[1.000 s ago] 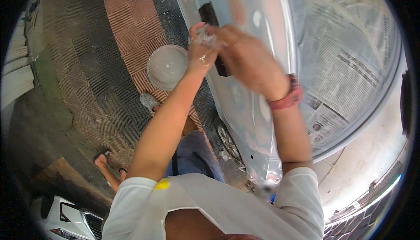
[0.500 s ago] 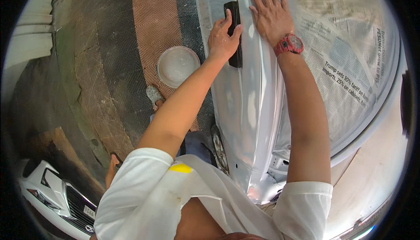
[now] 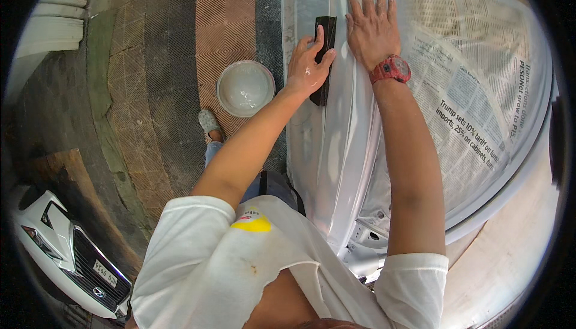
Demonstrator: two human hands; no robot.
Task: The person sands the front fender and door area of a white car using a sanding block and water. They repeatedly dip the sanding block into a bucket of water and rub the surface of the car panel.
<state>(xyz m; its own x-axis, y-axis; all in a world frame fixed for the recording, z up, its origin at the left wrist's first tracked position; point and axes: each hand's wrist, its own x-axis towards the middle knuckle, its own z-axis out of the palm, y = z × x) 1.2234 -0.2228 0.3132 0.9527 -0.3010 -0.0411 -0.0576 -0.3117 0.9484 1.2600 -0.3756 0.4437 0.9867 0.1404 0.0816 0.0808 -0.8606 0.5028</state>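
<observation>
My left hand (image 3: 308, 68) is closed on a long black sanding block (image 3: 329, 29), which looks wrapped in dark sandpaper. The block lies lengthwise on the wet, silvery-grey car body panel (image 3: 315, 167), with the thumb and a finger over its top. Wet, whitish residue shows on this hand. Just right of the block, my right hand (image 3: 373, 35) rests flat on the panel with its fingers stretched out and slightly apart. A red watch (image 3: 391, 69) is on my right wrist. Beside that arm, newspaper (image 3: 474, 77) under clear plastic covers the window area.
A round translucent tub (image 3: 220, 98) of cloudy liquid stands on the patterned floor mats (image 3: 225, 29), left of the car. My shoe (image 3: 209, 122) is below it. A white car (image 3: 45, 269) is at lower left, with pale corrugated sheeting (image 3: 57, 29) at upper left.
The view has shifted slightly. The sanding block and my left hand sit a little lower in the picture, and my right hand slightly lower too. Both hands keep their poses.
</observation>
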